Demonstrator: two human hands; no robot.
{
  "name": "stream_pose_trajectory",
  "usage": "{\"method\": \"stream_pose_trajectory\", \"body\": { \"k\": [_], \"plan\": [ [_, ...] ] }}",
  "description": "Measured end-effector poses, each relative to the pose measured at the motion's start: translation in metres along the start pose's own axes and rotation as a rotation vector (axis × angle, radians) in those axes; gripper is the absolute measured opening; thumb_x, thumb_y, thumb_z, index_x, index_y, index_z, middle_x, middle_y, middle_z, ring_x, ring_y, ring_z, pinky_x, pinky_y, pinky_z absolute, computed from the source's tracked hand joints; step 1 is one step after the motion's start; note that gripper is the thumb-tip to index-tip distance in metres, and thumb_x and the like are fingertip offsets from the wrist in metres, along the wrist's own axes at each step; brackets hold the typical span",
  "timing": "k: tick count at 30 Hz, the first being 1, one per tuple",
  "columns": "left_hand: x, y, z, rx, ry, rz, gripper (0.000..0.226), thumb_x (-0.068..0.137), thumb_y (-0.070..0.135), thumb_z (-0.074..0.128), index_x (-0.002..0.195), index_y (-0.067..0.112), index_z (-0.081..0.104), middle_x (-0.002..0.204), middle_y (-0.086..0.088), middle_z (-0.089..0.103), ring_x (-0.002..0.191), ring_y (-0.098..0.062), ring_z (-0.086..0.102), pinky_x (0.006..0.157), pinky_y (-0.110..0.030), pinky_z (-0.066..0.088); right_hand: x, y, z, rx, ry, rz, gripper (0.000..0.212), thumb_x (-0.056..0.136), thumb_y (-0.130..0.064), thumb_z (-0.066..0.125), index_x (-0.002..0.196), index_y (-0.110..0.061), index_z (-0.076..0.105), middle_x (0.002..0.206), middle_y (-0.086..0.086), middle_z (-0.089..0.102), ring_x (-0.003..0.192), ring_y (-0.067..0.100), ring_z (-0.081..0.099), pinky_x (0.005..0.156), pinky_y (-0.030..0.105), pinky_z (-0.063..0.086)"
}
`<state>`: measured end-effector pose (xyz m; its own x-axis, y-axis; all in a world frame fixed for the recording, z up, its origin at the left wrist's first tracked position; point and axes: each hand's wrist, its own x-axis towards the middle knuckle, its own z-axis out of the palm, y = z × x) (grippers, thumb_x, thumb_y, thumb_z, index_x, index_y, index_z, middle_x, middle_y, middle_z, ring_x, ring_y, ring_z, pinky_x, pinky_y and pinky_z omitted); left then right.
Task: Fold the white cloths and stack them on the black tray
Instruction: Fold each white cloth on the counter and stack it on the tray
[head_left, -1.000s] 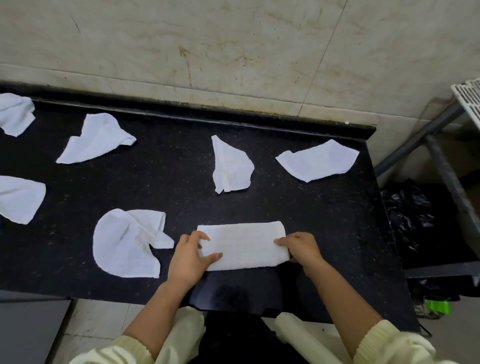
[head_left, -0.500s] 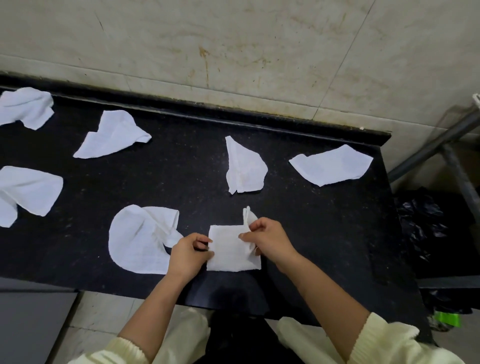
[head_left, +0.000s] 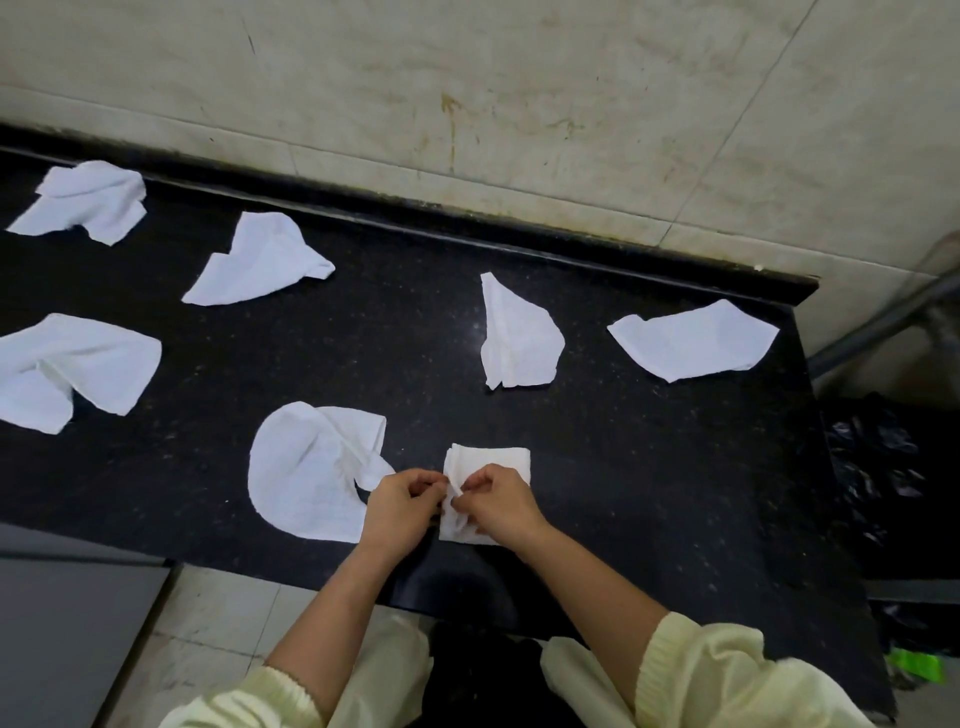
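A small folded white cloth (head_left: 493, 462) lies near the front edge of the black counter (head_left: 649, 467). My left hand (head_left: 400, 506) and my right hand (head_left: 496, 501) meet at its left edge, and both pinch that edge with curled fingers. Several loose, crumpled white cloths lie around it: one just left of my hands (head_left: 306, 473), one behind (head_left: 517, 338), one at the back right (head_left: 693, 340), and others at the left (head_left: 260, 260) (head_left: 72, 369) (head_left: 85, 200). No separate black tray is visible.
A tiled wall (head_left: 519, 104) rises behind the counter's raised back lip. A black bag (head_left: 872, 467) and a metal rack leg (head_left: 883, 322) stand off the counter's right end. Floor tiles show below the front edge.
The long cloth strip has been folded in half from right to left into a small square. My right hand moved left to meet my left hand at the cloth's left edge.
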<state>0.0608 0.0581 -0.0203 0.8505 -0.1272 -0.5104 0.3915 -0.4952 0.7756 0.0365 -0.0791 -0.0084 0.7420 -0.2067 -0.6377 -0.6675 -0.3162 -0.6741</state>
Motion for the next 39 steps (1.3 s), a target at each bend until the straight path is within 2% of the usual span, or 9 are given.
{"method": "stream_pose_trajectory", "body": {
  "k": [6,9,12,17,20,24,29,34,39],
  "plan": [
    [-0.001,0.005,0.001,0.078,0.031,-0.004,0.018,0.089,0.036,0.063,0.094,0.019,0.069,0.082,0.005,0.07,0.08,-0.015,0.067,0.08,-0.038,0.057,-0.003,-0.002,-0.024,0.15,0.012,-0.036,0.011,0.084,-0.014,0.07,0.092,-0.012,0.064,0.092,0.003,0.068,0.068,0.011,0.064,0.054,0.021,0.049],
    [-0.005,0.009,0.001,0.171,0.077,0.007,0.024,0.081,0.038,0.072,0.095,0.021,0.062,0.081,0.007,0.066,0.076,-0.008,0.062,0.064,-0.021,0.048,-0.001,0.008,-0.055,0.205,0.169,-0.032,0.004,0.083,-0.011,0.067,0.085,-0.013,0.066,0.088,0.004,0.07,0.065,0.013,0.064,0.055,0.023,0.046],
    [-0.004,0.009,0.002,0.207,0.062,-0.024,0.031,0.077,0.027,0.077,0.102,0.018,0.062,0.081,0.005,0.064,0.076,-0.009,0.059,0.058,-0.014,0.039,0.0,0.024,-0.073,0.188,0.218,0.029,0.008,0.081,-0.011,0.069,0.089,-0.011,0.065,0.086,0.007,0.071,0.068,0.016,0.065,0.062,0.03,0.052],
    [-0.006,0.012,0.006,0.252,0.054,-0.054,0.035,0.075,0.021,0.079,0.104,0.013,0.062,0.087,0.0,0.066,0.083,-0.015,0.06,0.066,-0.023,0.041,-0.006,0.036,-0.063,0.166,0.148,0.102,0.027,0.079,-0.016,0.076,0.099,-0.011,0.057,0.093,0.008,0.068,0.073,0.016,0.065,0.064,0.03,0.055],
    [-0.002,0.018,0.007,0.27,0.037,-0.105,0.021,0.074,0.021,0.078,0.086,0.013,0.062,0.083,-0.006,0.067,0.08,-0.023,0.064,0.072,-0.034,0.052,-0.008,0.034,-0.053,0.18,0.132,0.112,0.031,0.078,-0.019,0.077,0.1,-0.013,0.056,0.098,0.007,0.066,0.077,0.017,0.063,0.059,0.026,0.05],
    [0.0,0.026,0.009,0.06,-0.102,-0.269,0.027,0.076,0.022,0.075,0.065,0.011,0.052,0.074,-0.01,0.055,0.065,-0.022,0.054,0.063,-0.031,0.049,-0.013,0.027,-0.049,0.399,0.065,0.16,0.026,0.08,-0.013,0.073,0.103,-0.007,0.061,0.104,0.011,0.069,0.086,0.022,0.066,0.064,0.03,0.053],
    [-0.001,0.029,0.006,-0.143,-0.255,-0.439,0.035,0.078,0.032,0.071,0.101,0.007,0.066,0.094,-0.005,0.067,0.084,-0.019,0.063,0.067,-0.029,0.052,-0.018,0.017,-0.058,0.735,-0.058,0.201,0.031,0.081,-0.005,0.064,0.112,-0.006,0.06,0.111,0.016,0.069,0.104,0.032,0.065,0.079,0.041,0.054],
    [0.0,0.033,0.007,-0.322,-0.388,-0.469,0.03,0.079,0.029,0.069,0.1,0.008,0.07,0.094,-0.009,0.071,0.088,-0.023,0.067,0.08,-0.034,0.057,-0.021,0.003,-0.066,0.899,-0.161,0.123,0.027,0.084,-0.004,0.059,0.111,-0.006,0.059,0.105,0.016,0.069,0.093,0.028,0.064,0.071,0.037,0.052],
    [0.003,0.052,0.013,-0.579,-0.491,-0.411,0.013,0.084,0.019,0.059,0.09,0.01,0.066,0.085,-0.01,0.068,0.077,-0.025,0.064,0.075,-0.037,0.054,-0.028,-0.013,-0.083,0.941,-0.179,0.044,0.027,0.086,-0.004,0.056,0.113,-0.005,0.058,0.104,0.015,0.068,0.091,0.028,0.065,0.072,0.036,0.052]
  ]
}}
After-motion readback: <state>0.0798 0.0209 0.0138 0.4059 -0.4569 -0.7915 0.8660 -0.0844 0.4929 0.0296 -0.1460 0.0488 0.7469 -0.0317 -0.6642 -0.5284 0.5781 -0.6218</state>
